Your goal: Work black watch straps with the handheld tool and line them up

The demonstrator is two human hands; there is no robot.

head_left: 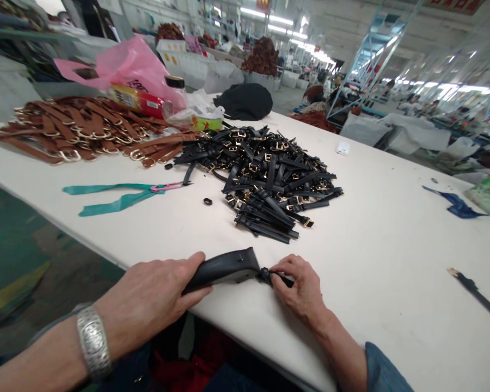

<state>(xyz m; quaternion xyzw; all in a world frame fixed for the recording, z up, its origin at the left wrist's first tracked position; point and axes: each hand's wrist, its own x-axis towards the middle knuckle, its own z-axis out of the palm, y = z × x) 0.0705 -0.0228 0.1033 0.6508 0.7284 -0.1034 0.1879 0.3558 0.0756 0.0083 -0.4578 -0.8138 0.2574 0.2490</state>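
My left hand (163,280) is wrapped round a black handheld tool (228,267) shaped like a hair clipper, with its broad end facing right. Between the fingertips of my right hand (300,286) is a short black strap (265,275), pinched low over the table's near edge. The strap's left end meets or nearly touches the tool's end; I cannot tell which. Behind both hands lies a heap of black straps (269,174) with gold buckles.
Brown buckled straps (85,128) are piled at the far left of the white table (371,228). Pink-handled scissors or snips (167,187) with green cloth strips lie nearer. A black cap (245,102), a pink bag (126,62) and a blue scrap (457,204) also rest there.
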